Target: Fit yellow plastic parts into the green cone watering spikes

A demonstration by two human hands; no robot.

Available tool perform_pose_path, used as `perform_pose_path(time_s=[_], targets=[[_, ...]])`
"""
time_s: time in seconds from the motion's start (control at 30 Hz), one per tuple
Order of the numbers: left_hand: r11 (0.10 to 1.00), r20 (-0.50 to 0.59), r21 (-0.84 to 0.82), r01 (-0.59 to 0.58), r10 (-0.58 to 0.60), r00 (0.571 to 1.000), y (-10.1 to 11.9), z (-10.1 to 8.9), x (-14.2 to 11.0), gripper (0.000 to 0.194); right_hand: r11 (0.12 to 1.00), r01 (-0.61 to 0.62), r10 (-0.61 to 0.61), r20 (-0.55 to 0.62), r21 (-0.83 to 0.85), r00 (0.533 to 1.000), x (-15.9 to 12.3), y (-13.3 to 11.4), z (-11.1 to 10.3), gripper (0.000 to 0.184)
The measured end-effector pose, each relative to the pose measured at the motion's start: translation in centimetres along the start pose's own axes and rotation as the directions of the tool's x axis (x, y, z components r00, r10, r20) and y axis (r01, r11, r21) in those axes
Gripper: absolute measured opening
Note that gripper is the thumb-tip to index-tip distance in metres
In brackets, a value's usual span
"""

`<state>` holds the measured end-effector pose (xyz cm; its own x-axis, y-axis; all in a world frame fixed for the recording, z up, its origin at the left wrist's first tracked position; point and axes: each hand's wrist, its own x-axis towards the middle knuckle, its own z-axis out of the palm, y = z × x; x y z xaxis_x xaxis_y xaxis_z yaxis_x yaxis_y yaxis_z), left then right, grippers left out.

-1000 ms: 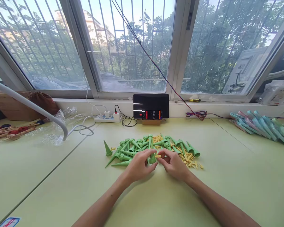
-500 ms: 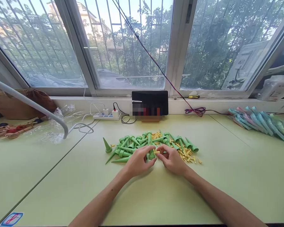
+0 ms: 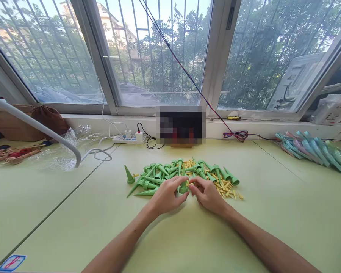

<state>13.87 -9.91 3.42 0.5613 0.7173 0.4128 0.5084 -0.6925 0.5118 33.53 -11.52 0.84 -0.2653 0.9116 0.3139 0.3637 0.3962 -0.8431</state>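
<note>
Between my hands a green plastic spike (image 3: 183,186) stands with its tip up and its wide collar down. My left hand (image 3: 168,195) is closed round its lower part from the left. From the right, my right hand (image 3: 208,194) pinches a small yellow plastic piece (image 3: 189,184) against the spike's side; whether it is seated cannot be made out. Behind my hands lies a heap of green spikes (image 3: 153,179). Small yellow pieces (image 3: 226,188) are scattered to the right and behind. At the left stands another green spike (image 3: 129,176) with a yellow piece (image 3: 135,175) at its side.
A blurred dark screen (image 3: 182,125) stands at the back by the wall. Left of it is a white power strip (image 3: 129,139) with cables. A grey curved tube (image 3: 45,121) reaches in from the left. Bagged blue and pink items (image 3: 315,148) lie at the far right.
The yellow piece in my right hand has come against the spike's side. Both hands have barely moved, and the view has shifted slightly.
</note>
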Motion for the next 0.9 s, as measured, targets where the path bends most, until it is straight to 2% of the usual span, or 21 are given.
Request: perform_pose_path(time_s=[0.23, 0.5, 0.63, 0.73, 0.9], targets=[[0.999, 0.022, 0.036, -0.001, 0.000, 1.000, 0.13, -0.16, 0.12, 0.037, 1.000, -0.006, 0.006, 0.002, 0.027, 1.000, -0.16, 0.09, -0.01, 0.028], [0.998, 0.022, 0.049, -0.031, 0.030, 0.999, 0.22, -0.08, 0.04, 0.036, 1.000, -0.011, 0.012, 0.015, -0.028, 1.000, -0.30, 0.31, -0.03, 0.046], [0.999, 0.023, 0.036, -0.024, 0.024, 0.999, 0.09, -0.05, 0.05, 0.035, 0.999, -0.023, 0.023, 0.018, 0.043, 1.000, -0.31, 0.20, -0.11, 0.029], [0.999, 0.020, 0.029, -0.014, 0.013, 1.000, 0.00, -0.06, 0.08, 0.035, 0.997, -0.010, 0.008, 0.021, 0.072, 1.000, -0.26, 0.12, -0.23, 0.026], [0.999, 0.012, 0.032, -0.027, 0.027, 1.000, -0.02, -0.05, 0.05, 0.037, 1.000, 0.029, -0.029, 0.018, -0.005, 0.999, -0.22, -0.01, -0.38, 0.024]])
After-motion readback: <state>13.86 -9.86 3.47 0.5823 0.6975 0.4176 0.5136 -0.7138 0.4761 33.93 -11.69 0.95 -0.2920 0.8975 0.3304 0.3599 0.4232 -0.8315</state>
